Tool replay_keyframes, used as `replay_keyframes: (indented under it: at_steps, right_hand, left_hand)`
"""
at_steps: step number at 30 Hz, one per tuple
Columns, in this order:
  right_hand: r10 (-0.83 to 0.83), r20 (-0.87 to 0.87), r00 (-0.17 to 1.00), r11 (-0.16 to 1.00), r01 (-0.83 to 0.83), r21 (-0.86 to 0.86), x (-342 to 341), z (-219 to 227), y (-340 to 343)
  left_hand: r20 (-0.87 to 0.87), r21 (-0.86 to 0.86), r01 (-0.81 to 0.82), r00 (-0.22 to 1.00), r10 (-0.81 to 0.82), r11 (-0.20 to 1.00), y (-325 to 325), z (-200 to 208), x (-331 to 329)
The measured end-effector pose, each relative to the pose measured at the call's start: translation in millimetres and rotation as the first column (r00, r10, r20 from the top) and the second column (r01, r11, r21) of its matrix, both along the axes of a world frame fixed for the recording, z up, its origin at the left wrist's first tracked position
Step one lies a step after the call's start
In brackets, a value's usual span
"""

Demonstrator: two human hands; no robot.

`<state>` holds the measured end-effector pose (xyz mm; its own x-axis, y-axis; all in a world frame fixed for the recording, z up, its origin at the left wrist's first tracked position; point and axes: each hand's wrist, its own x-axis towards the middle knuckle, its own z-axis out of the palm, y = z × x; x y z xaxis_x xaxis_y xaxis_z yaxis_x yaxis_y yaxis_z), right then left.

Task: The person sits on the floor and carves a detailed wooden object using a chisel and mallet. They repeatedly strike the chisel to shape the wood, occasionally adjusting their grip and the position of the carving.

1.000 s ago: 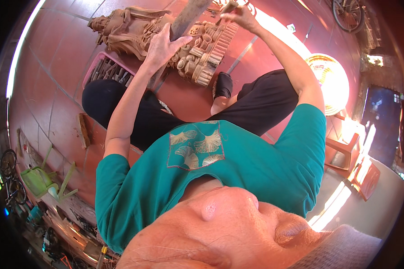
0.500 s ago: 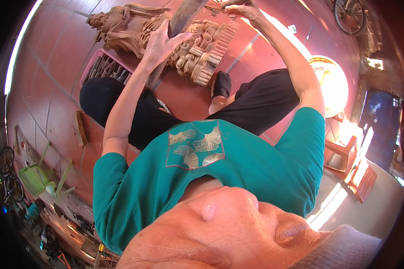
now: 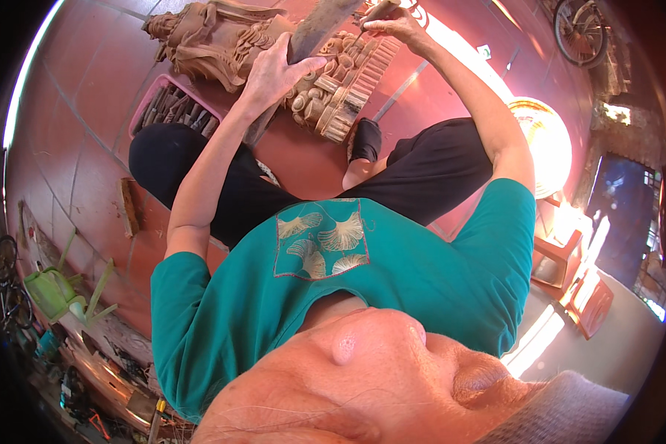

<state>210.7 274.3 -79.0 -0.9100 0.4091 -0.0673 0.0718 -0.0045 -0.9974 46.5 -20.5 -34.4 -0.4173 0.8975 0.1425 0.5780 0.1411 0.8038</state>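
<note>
My left grip (image 3: 271, 78) clamped round beam (image 3: 320, 31), over carving (image 3: 222, 43). My right grip (image 3: 397, 28) closed on tool (image 3: 382, 10). Carving lies on floor (image 3: 89, 103).

No legible text, no readable labels or numbers

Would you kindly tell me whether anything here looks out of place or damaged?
One small oddity: a loose wood piece lies alone on the tiles near the left knee, apart from the tool-filled pink tray, so it looks stray. The carved wooden figure lies down rather than standing; I see no clear damage.
</note>
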Motion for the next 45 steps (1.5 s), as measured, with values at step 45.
replay_keyframes:
  at_steps: [45]
  right_hand:
    - [0.041,0.104,0.994,0.999,-0.043,0.025,5.7,25.6,-8.9]
  left_hand:
    - [-0.034,-0.016,0.010,0.999,-0.011,1.000,-1.1,-6.9,-7.3]
